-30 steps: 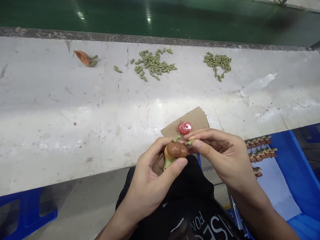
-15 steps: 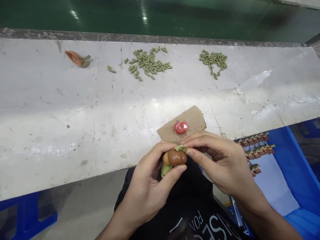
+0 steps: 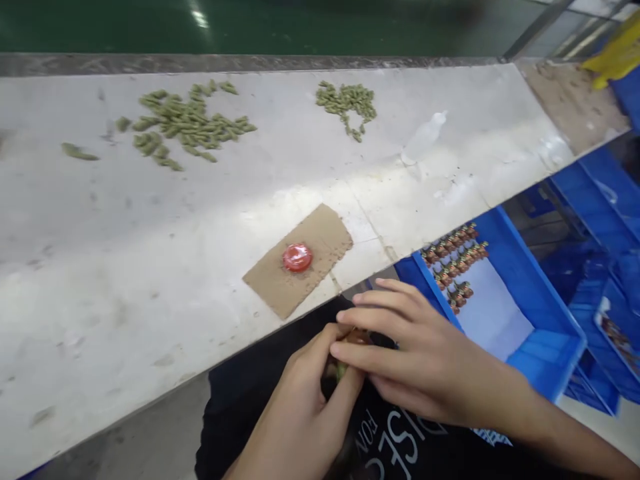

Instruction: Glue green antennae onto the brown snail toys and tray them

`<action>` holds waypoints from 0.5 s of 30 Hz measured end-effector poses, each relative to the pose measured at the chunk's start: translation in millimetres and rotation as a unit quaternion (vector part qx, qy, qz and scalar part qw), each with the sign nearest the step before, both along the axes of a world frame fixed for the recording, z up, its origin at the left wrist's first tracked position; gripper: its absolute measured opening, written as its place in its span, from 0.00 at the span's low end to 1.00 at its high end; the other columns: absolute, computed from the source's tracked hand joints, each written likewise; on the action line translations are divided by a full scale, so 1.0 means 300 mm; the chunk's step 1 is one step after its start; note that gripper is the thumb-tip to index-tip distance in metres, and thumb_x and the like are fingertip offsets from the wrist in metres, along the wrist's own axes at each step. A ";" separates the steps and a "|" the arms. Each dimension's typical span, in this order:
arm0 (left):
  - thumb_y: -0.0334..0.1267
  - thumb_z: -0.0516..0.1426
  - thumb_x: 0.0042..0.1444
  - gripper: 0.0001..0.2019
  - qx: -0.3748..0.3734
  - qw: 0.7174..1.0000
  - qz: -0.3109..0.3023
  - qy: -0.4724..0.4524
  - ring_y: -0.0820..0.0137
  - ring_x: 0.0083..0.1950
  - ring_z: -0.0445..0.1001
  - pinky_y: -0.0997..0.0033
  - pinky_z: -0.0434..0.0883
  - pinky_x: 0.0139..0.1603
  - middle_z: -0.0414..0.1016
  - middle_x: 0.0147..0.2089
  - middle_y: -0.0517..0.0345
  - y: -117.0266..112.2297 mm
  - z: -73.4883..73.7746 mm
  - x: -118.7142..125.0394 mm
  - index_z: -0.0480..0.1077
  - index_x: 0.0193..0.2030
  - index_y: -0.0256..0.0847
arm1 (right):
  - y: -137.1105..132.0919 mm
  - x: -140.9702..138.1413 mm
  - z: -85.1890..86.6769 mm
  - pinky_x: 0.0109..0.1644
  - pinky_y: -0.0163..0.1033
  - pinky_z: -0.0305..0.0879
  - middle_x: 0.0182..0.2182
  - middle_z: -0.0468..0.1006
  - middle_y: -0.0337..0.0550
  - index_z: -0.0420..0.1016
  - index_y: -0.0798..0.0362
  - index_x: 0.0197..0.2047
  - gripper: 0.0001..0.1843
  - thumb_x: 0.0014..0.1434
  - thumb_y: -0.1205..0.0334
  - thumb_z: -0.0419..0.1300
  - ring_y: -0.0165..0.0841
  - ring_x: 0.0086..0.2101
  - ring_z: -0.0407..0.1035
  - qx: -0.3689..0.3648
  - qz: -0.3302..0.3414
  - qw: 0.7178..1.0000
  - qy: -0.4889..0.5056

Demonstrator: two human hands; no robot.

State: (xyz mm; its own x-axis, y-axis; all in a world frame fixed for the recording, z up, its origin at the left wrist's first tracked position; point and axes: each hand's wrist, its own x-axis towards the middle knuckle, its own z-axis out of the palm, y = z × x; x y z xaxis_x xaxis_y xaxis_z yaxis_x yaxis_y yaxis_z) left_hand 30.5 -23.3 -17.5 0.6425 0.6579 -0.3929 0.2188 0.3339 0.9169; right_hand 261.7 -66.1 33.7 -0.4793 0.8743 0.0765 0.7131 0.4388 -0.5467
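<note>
Right hand (image 3: 425,357): gone from a fingertip pinch to fingers fanned over the brown figure (image 3: 359,338).
Brown figure: now mostly hidden.
Cardboard (image 3: 324,230): lower corner, earlier behind the fingers, now shows.
View: swung right, bringing in a yellow item (image 3: 620,53) and more blue bins (image 3: 575,187).

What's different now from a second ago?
The right grip, earlier pinching a small green piece, now reaches over the brown figure, partly hiding it; whether that piece was let go can't be seen. The left grip still holds the figure. The view swung rightward. The green piles, cardboard, red disc and bottle stayed put.
</note>
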 end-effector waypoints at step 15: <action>0.60 0.61 0.77 0.21 -0.043 0.997 0.024 0.058 0.55 0.53 0.87 0.56 0.79 0.57 0.89 0.57 0.49 -0.063 -0.173 0.101 0.77 0.65 0.50 | -0.375 0.720 -0.366 0.59 0.57 0.84 0.48 0.88 0.48 0.85 0.52 0.57 0.21 0.79 0.42 0.69 0.44 0.47 0.84 -0.043 -0.633 0.772 -0.040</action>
State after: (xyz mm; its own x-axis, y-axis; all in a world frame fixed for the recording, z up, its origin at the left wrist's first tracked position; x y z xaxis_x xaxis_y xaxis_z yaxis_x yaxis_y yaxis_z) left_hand 60.8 -42.3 -69.5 0.5584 0.6471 -0.5191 0.3036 0.4229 0.8538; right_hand 477.6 -178.7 -76.0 0.7640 0.6452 0.0061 0.5727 -0.6736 -0.4672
